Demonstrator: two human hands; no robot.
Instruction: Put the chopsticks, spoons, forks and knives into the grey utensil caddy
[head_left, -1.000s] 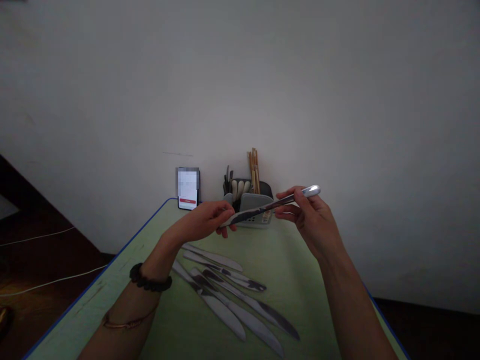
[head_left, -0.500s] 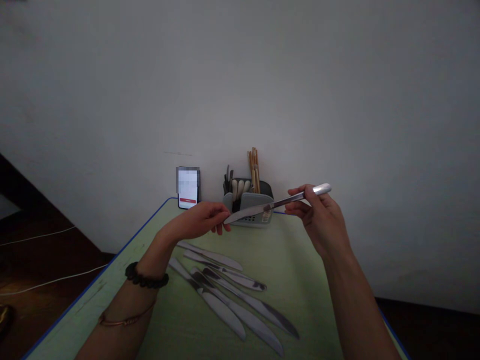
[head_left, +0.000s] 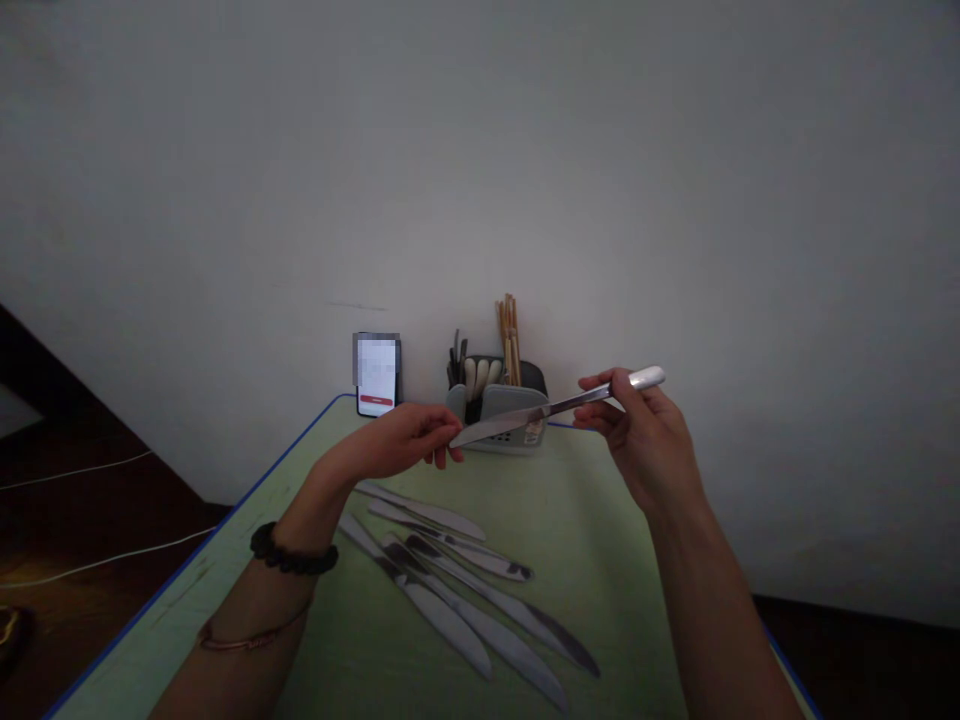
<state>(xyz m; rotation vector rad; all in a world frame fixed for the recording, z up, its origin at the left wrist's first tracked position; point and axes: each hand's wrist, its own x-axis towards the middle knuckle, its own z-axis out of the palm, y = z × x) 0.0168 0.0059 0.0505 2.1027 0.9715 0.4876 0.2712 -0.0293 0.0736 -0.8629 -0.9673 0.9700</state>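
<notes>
A silver table knife (head_left: 510, 422) is held up level above the table, its blade pointing left. My right hand (head_left: 637, 430) is closed around its handle, thumb and fingers pinching the metal, with the handle's end sticking out to the upper right. At the blade's tip, my left hand (head_left: 409, 437) pinches the point between thumb and fingers. Below my hands several more table knives (head_left: 480, 620) lie loosely side by side on the green tabletop (head_left: 592, 560), slanting from upper left to lower right.
Against the wall stands a grey cutlery holder (head_left: 540, 380) with wooden chopsticks (head_left: 508, 340), white handles (head_left: 480, 376) and dark-handled utensils (head_left: 455, 362). A lit phone (head_left: 376, 375) leans on the wall to its left. White cables (head_left: 112, 572) run across the floor at left.
Hardly anything differs. My hands keep the same hold on the table knife, and the knives on the table stay where they were.
</notes>
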